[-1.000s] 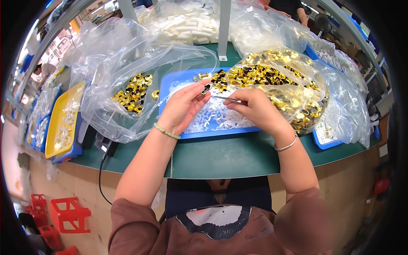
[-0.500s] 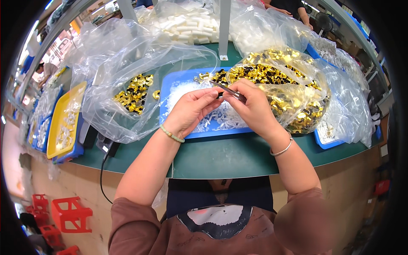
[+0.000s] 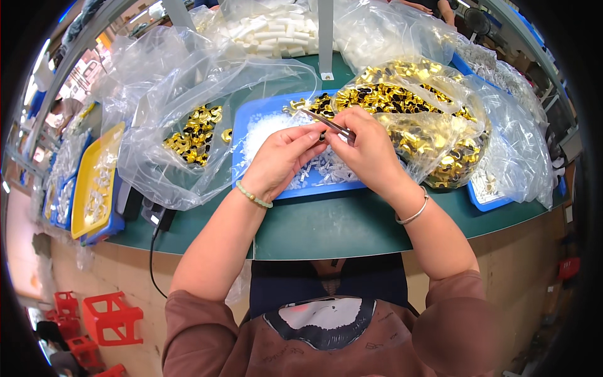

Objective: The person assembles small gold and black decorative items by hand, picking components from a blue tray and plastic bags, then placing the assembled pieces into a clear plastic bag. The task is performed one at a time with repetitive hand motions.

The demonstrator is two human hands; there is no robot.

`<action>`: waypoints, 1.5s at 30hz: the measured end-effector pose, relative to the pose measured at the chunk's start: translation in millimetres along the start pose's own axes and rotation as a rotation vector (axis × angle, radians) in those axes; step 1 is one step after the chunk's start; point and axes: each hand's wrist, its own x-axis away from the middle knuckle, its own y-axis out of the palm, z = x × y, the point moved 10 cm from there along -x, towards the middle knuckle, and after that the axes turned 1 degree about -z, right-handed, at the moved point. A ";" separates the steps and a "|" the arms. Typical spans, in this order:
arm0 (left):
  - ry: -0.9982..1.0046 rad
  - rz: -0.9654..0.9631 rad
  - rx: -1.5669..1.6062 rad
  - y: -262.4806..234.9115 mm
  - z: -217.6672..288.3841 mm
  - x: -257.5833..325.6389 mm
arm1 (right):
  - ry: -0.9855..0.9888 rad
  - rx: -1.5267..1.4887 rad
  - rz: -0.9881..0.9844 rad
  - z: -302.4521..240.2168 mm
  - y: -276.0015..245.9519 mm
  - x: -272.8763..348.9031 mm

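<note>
Over a blue tray (image 3: 254, 105), my hands meet close together. My right hand (image 3: 372, 151) is closed on dark metal tweezers (image 3: 331, 124), whose tips point up and left. Between the thumb and fingers of my left hand (image 3: 276, 160) is pinched a small black-and-gold piece (image 3: 323, 135), mostly hidden by the fingertips. Beneath the hands the tray holds many small clear plastic bits (image 3: 264, 131). Shiny gold-and-black curved pieces (image 3: 320, 103) lie along its far edge, beside a large open clear bag full of the same pieces (image 3: 433, 141).
A second clear bag (image 3: 147, 179) with gold pieces lies left. White tube-like pieces (image 3: 276, 34) fill a bag behind a grey post (image 3: 325, 38). A yellow tray (image 3: 81, 213) stands far left, a blue one (image 3: 487, 204) right. Red stools (image 3: 113, 319) stand on the floor.
The tweezers have shifted slightly, their tips reaching further left past my left fingertips. Both hands stay together over the tray, and the whole view has moved a little.
</note>
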 end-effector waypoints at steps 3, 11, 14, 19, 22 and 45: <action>-0.013 0.011 -0.009 -2.3 -1.9 -0.1 | 0.000 0.026 0.040 -1.2 -1.0 0.6; 0.007 0.020 -0.068 -0.8 0.1 0.4 | 0.057 0.038 0.074 4.2 0.7 1.3; 0.015 0.026 -0.098 -2.2 -0.2 -0.4 | 0.062 0.042 0.081 5.2 0.4 1.6; 0.029 0.060 -0.140 0.2 3.9 2.8 | 0.131 0.035 0.074 8.6 -2.6 1.5; 0.028 0.066 -0.162 -0.2 4.0 3.2 | 0.094 0.046 0.073 7.4 -3.3 1.3; 0.202 0.077 -0.399 1.0 12.8 2.7 | 0.031 0.073 0.138 -2.4 -3.4 1.4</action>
